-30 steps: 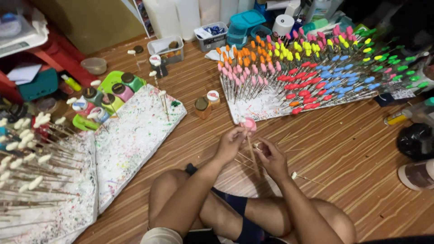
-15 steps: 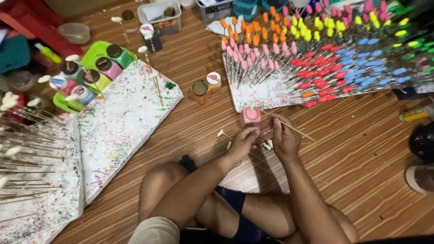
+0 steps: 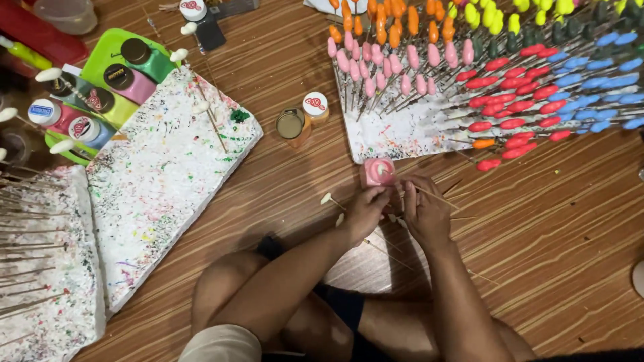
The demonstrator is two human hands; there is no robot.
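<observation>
My left hand (image 3: pixel 365 211) and my right hand (image 3: pixel 424 211) are close together on the wooden floor, just in front of a small open pot of pink paint (image 3: pixel 378 171). A thin wooden stick (image 3: pixel 429 195) runs through my right hand's fingers, and my left hand's fingers pinch near its end by the pot. Loose sticks with white unpainted tips (image 3: pixel 327 199) lie on the floor beside my left hand. Beyond the pot, a white foam board (image 3: pixel 396 131) bristles with sticks whose tips are painted pink, orange, yellow, red and blue.
A paint-speckled foam board (image 3: pixel 161 181) lies at the left, with another board of unpainted sticks (image 3: pixel 33 221) at the far left. A green tray of paint bottles (image 3: pixel 100 80) sits at the upper left. Two small paint jars (image 3: pixel 302 117) stand between the boards. My crossed legs are below.
The view has dropped and closed in on my hands. Both hands have come down from raised to the floor by the pink pot, still working the stick.
</observation>
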